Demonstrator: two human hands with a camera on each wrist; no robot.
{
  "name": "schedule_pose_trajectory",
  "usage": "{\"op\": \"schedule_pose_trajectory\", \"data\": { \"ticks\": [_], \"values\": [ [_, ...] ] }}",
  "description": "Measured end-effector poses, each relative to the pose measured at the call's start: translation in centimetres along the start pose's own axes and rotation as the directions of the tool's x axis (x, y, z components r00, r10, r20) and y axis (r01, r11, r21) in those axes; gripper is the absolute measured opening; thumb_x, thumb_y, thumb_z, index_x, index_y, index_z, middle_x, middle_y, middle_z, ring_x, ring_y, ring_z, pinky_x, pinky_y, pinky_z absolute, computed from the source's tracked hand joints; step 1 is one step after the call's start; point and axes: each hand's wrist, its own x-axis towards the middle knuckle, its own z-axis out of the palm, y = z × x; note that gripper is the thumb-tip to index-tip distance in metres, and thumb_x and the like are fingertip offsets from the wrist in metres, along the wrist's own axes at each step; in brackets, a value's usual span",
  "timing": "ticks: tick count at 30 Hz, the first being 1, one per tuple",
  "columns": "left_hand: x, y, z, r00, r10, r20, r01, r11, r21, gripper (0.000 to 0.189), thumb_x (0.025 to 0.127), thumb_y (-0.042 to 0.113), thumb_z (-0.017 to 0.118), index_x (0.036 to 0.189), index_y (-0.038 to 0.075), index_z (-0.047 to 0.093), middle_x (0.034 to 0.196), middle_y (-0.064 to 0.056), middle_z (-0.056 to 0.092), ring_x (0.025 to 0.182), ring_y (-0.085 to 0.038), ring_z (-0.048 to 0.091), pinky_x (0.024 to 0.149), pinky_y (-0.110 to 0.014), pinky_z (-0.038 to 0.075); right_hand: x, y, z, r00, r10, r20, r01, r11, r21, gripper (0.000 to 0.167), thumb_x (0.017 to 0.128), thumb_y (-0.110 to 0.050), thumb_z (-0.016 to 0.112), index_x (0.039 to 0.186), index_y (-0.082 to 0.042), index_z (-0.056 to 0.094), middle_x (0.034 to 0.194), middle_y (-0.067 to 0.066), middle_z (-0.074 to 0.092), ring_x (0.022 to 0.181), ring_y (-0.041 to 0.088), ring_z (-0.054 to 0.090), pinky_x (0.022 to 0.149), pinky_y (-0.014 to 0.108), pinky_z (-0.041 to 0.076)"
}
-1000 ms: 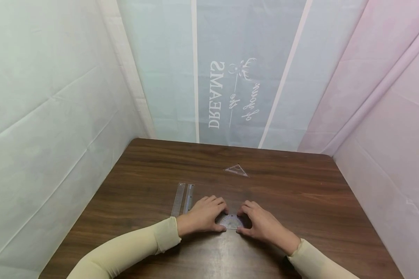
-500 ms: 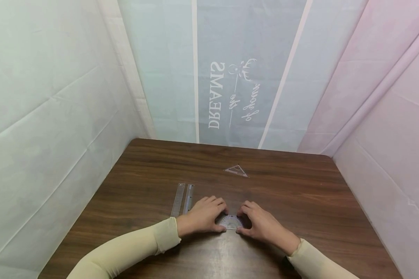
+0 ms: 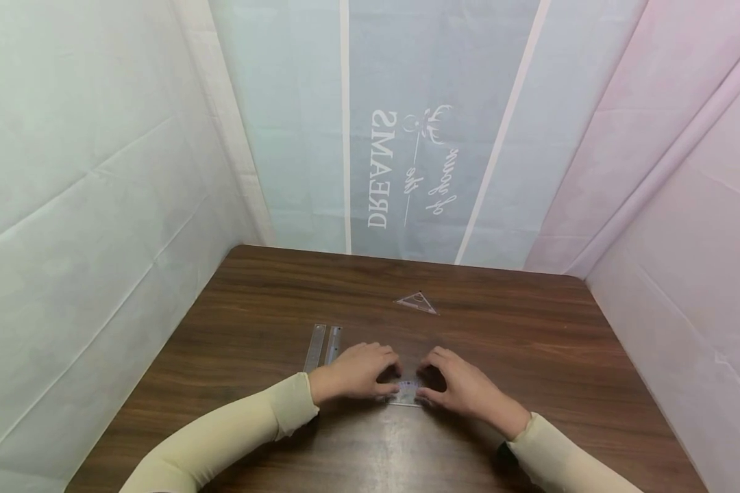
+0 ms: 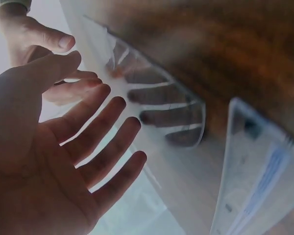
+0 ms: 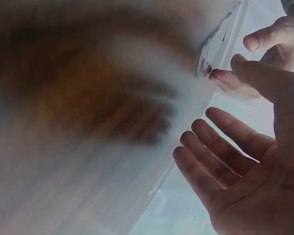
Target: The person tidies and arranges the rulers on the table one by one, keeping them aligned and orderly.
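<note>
A clear protractor [image 3: 405,396] lies flat on the brown table in the head view, its straight edge toward the person. My left hand [image 3: 359,371] hovers over its left end, with fingers loosely bent and nothing held. Over the right end hovers my right hand [image 3: 469,385], also holding nothing. The left wrist view has the spread left fingers [image 4: 115,139] apart from the protractor [image 4: 161,98]; the right wrist view has the right fingers [image 5: 220,152] relaxed above the table. Fingers partly cover the protractor's ends in the head view.
Two clear rulers [image 3: 316,346] lie side by side left of the left hand, their near ends hidden by that arm. A clear set square [image 3: 428,302] lies farther back on the wooden table [image 3: 506,308]. Cloth curtains [image 3: 284,137] enclose the back and sides.
Both hands have let go of the protractor and lifted slightly off it, with thumbs now above its ends. The protractor, rulers and set square stay in place.
</note>
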Motion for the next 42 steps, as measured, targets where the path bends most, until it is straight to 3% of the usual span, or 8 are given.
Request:
{"op": "schedule_pose_trajectory", "data": {
  "ticks": [7, 15, 19, 27, 36, 42],
  "values": [
    [1.2, -0.9, -1.0, 1.000, -0.006, -0.001, 0.006, 0.999, -0.040, 0.036, 0.101, 0.045, 0.075, 0.129, 0.022, 0.072, 0.127, 0.005, 0.070, 0.117, -0.015, 0.067, 0.100, -0.034, 0.056, 1.1, 1.0, -0.9, 0.997, 0.069, -0.039, -0.071, 0.997, -0.040, 0.067, 0.093, -0.038, 0.087, 0.147, -0.007, 0.062, 0.137, 0.010, 0.064, 0.124, 0.032, 0.066, 0.091, 0.052, 0.060],
    [3.0, -2.3, -1.8, 0.996, -0.088, -0.019, 0.085, 0.988, -0.128, 0.045, 0.102, 0.044, 0.075, 0.139, 0.021, 0.067, 0.139, 0.003, 0.065, 0.127, -0.019, 0.064, 0.103, -0.038, 0.056, 2.5, 2.6, -1.9, 0.991, 0.112, -0.067, -0.114, 0.993, -0.031, 0.071, 0.094, -0.041, 0.085, 0.151, -0.007, 0.059, 0.150, 0.020, 0.058, 0.146, 0.046, 0.049, 0.102, 0.062, 0.055],
    [3.8, -3.1, -2.4, 0.993, -0.112, -0.024, 0.107, 0.983, -0.152, 0.047, 0.102, 0.044, 0.076, 0.141, 0.020, 0.066, 0.142, 0.001, 0.064, 0.130, -0.021, 0.063, 0.104, -0.041, 0.055, 3.5, 3.2, -2.3, 0.990, 0.126, -0.068, -0.128, 0.992, -0.022, 0.074, 0.095, -0.042, 0.085, 0.153, -0.004, 0.057, 0.151, 0.022, 0.057, 0.141, 0.044, 0.055, 0.101, 0.061, 0.055],
    [6.3, -4.4, -3.4, 0.989, -0.149, -0.020, 0.143, 0.975, -0.172, 0.054, 0.101, 0.044, 0.076, 0.145, 0.016, 0.064, 0.144, -0.003, 0.063, 0.132, -0.025, 0.063, 0.107, -0.043, 0.054, 5.5, 4.5, -2.9, 0.982, 0.162, -0.094, -0.163, 0.987, -0.009, 0.079, 0.092, -0.045, 0.086, 0.150, 0.001, 0.057, 0.137, 0.018, 0.062, 0.121, 0.035, 0.064, 0.089, 0.055, 0.060],
    [8.8, -5.5, -3.2, 0.974, -0.227, -0.009, 0.221, 0.955, -0.197, 0.055, 0.100, 0.044, 0.079, 0.144, 0.014, 0.065, 0.144, -0.005, 0.062, 0.131, -0.025, 0.062, 0.107, -0.043, 0.054, 7.7, 6.7, -3.0, 0.973, 0.210, -0.091, -0.207, 0.977, 0.043, 0.079, 0.090, -0.044, 0.088, 0.144, 0.006, 0.060, 0.135, 0.021, 0.063, 0.115, 0.033, 0.064, 0.093, 0.055, 0.058],
    [10.1, -6.3, -2.8, 0.958, -0.288, -0.003, 0.278, 0.930, -0.240, 0.063, 0.098, 0.041, 0.082, 0.148, 0.010, 0.060, 0.149, -0.008, 0.058, 0.133, -0.024, 0.059, 0.108, -0.043, 0.052, 9.4, 8.0, -3.1, 0.976, 0.211, -0.051, -0.206, 0.975, 0.086, 0.075, 0.093, -0.040, 0.087, 0.144, 0.007, 0.059, 0.138, 0.023, 0.059, 0.120, 0.037, 0.062, 0.100, 0.057, 0.054]
  ]
}}
